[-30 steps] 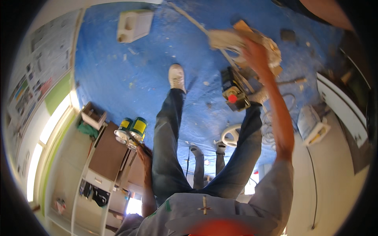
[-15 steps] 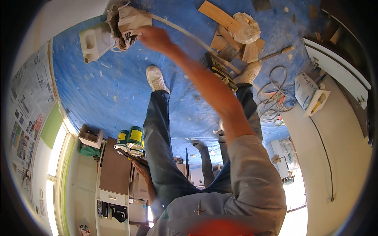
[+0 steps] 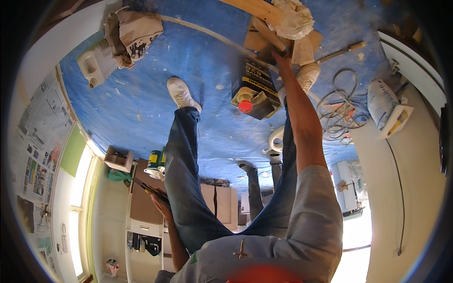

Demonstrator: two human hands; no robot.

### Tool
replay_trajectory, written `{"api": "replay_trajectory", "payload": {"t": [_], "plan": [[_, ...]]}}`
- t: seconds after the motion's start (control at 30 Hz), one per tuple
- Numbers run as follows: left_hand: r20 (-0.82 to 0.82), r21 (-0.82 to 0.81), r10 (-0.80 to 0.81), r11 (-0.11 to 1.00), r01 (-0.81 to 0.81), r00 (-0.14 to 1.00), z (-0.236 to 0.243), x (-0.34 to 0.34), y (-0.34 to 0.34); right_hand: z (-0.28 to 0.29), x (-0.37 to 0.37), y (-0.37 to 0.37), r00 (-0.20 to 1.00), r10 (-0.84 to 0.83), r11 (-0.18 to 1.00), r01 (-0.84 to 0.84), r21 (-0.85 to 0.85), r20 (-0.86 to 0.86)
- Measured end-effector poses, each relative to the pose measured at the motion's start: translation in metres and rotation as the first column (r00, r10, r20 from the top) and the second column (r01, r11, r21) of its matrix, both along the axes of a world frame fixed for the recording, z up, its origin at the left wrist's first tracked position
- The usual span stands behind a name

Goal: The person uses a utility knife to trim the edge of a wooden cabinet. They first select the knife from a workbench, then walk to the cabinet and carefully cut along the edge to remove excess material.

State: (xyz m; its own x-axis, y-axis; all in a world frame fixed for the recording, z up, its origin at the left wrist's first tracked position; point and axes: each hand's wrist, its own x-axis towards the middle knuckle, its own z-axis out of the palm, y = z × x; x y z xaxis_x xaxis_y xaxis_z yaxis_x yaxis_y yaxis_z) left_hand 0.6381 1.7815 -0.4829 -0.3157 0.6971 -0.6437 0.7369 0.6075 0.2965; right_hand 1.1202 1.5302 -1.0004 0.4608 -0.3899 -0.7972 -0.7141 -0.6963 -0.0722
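Observation:
My left hand (image 3: 163, 206) is closed on a long dark tool (image 3: 150, 187) with a yellow mark, beside my left leg. My right arm stretches forward so that my right hand (image 3: 282, 60) is at the pile of wooden offcuts (image 3: 304, 49); its fingertips are too small and shaded to tell what they grip. Just left of it, a black rectangular can (image 3: 257, 96) with a red cap rests on the blue sheet. A beige canvas bundle (image 3: 139, 30) lies at the upper left, against a white plastic jug (image 3: 96, 63).
Coiled hose (image 3: 337, 108), a white sack (image 3: 382, 104) and a long-handled tool (image 3: 332, 54) are at right. Green tins (image 3: 155, 160), a small box (image 3: 120, 160) and shelving (image 3: 146, 217) stand at left. Someone else's legs (image 3: 255, 188) show behind me, between my legs.
The canvas bundle went from the wood pile to beside the jug and is now released. My right hand has swung back rightward to the offcuts. My left hand still holds its tool.

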Motion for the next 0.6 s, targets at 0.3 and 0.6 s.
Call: {"api": "replay_trajectory", "payload": {"t": [0.3,0.6], "plan": [[-0.094,-0.001,-0.035,0.999,0.035,0.995,-0.003,0.002,0.002,-0.020,-0.020,-0.025,0.999,-0.031,0.996,0.032,0.089,-0.016],[0.023,0.047,0.081,0.995,-0.082,0.996,-0.004,0.015,0.002,0.074,-0.002,-0.071,0.943,-0.334,0.895,0.312,0.319,0.016]]}}
